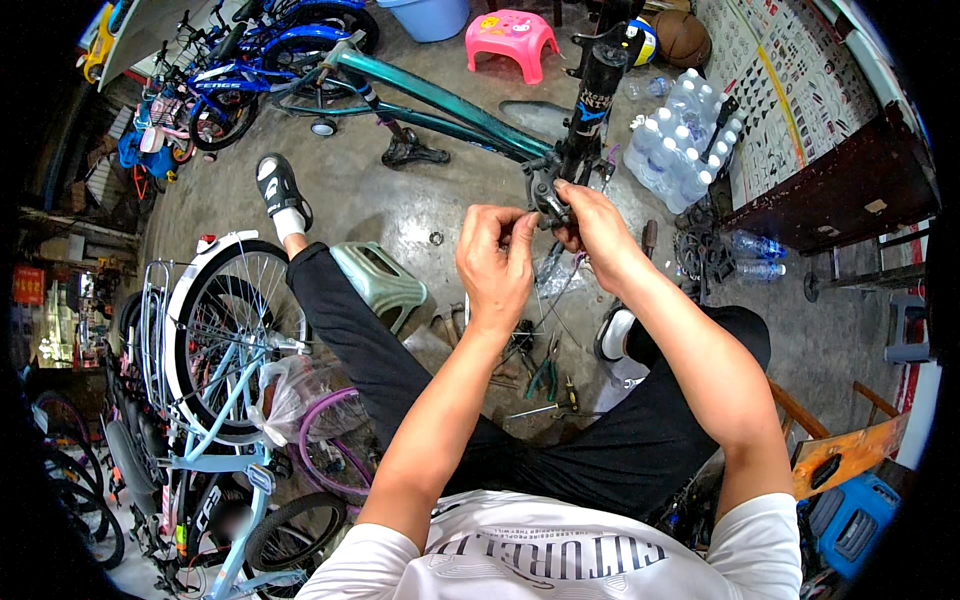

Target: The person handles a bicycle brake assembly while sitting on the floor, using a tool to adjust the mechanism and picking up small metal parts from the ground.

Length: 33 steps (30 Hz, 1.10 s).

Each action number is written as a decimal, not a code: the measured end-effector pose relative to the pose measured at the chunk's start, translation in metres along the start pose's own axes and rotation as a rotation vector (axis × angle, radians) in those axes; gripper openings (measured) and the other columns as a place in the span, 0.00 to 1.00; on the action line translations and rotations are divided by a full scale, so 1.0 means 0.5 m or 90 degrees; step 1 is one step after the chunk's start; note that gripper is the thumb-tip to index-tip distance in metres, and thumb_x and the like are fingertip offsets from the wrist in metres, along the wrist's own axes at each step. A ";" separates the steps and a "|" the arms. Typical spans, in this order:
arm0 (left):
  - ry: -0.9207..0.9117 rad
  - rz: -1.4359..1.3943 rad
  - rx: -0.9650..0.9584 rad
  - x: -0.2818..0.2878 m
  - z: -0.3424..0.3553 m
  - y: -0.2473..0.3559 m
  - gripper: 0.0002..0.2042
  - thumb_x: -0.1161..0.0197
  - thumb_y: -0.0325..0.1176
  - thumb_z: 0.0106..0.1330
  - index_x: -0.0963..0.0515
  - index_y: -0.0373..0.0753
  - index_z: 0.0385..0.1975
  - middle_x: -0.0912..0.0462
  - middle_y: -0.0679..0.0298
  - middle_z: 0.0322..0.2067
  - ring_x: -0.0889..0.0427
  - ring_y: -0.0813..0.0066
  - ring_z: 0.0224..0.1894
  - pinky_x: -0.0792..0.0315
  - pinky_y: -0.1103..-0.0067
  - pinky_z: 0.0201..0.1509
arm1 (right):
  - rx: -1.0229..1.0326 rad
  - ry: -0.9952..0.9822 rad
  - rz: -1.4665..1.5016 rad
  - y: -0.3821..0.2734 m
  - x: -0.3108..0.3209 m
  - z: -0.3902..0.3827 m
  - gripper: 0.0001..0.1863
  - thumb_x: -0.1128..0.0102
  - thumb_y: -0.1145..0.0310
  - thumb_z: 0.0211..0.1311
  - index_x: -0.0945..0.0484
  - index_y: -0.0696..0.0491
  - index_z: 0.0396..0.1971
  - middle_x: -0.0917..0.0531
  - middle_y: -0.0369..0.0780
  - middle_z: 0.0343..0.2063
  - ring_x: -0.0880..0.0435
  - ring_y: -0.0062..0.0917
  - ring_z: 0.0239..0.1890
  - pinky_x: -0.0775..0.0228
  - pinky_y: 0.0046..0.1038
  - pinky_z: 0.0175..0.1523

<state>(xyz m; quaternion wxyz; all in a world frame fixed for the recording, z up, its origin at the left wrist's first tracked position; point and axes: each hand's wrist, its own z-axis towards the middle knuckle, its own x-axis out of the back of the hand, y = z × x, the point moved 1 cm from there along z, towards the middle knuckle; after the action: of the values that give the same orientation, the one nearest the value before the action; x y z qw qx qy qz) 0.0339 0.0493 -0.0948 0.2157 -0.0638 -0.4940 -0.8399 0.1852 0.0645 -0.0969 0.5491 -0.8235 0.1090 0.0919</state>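
At my left a light-blue bicycle (215,463) lies with its white-rimmed rear wheel up beside my leg; neither hand is near it. In front of me is the teal bicycle frame (430,95), its tubes slanting in from the upper left to the head end, where both my hands are. The black fork (592,100) rises from that end, and no wheel sits in the part of it I can see. A dark crank arm (415,152) shows below the frame, so by my judgement some parts are in place and the bike is well short of whole. Whether parts are going on or coming off I cannot tell from this.

My right hand (597,225) is partly curled, thumb on top and fingers tucked beneath, closed about the side of a dark metal clamp-like part (545,185) at the head end. My left hand (495,260) is folded, thumb and forefinger brought nearly together at the near side of that part; I cannot tell whether something small is pinched there. So I judge the work on this joint is unfinished.

Green-handled pliers (545,375) and a yellow-handled screwdriver (571,395) lie on the floor between my legs, out of my hands. Smallest of all, a metal ring (437,238) lies loose, apart from the frame.
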 end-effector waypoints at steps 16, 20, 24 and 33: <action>-0.044 -0.048 0.046 0.016 -0.010 -0.001 0.05 0.32 0.22 0.64 0.17 0.33 0.38 0.19 0.59 0.34 0.19 0.69 0.32 0.26 0.76 0.37 | -0.010 -0.021 -0.064 0.003 -0.001 -0.005 0.19 0.49 0.53 0.77 0.22 0.53 0.31 0.24 0.33 0.21 0.30 0.17 0.22 0.41 0.24 0.29; -0.044 -0.034 -0.051 0.027 -0.005 -0.019 0.09 0.31 0.25 0.65 0.16 0.35 0.44 0.18 0.61 0.34 0.19 0.75 0.32 0.27 0.78 0.36 | -0.021 -0.043 -0.054 0.010 0.010 0.011 0.19 0.47 0.53 0.76 0.21 0.53 0.31 0.23 0.33 0.22 0.29 0.17 0.22 0.41 0.23 0.28; -0.029 -0.063 0.142 0.040 0.024 -0.030 0.18 0.28 0.27 0.64 0.20 0.36 0.54 0.18 0.64 0.40 0.20 0.81 0.34 0.26 0.81 0.38 | -0.021 0.031 -0.085 -0.013 -0.015 -0.017 0.18 0.47 0.53 0.75 0.20 0.53 0.33 0.23 0.31 0.23 0.30 0.16 0.22 0.41 0.22 0.28; -0.104 -0.131 0.018 0.033 0.057 -0.084 0.07 0.30 0.22 0.62 0.16 0.35 0.40 0.20 0.65 0.35 0.22 0.77 0.33 0.26 0.79 0.38 | -0.054 -0.084 -0.088 0.003 -0.002 -0.008 0.15 0.46 0.56 0.75 0.21 0.53 0.37 0.24 0.32 0.23 0.30 0.14 0.21 0.43 0.20 0.26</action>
<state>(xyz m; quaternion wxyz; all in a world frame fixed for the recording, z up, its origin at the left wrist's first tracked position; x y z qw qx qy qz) -0.0016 0.0864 -0.1089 0.0881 -0.0777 -0.5255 -0.8427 0.1837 0.0602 -0.0965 0.5250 -0.8436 0.0115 0.1121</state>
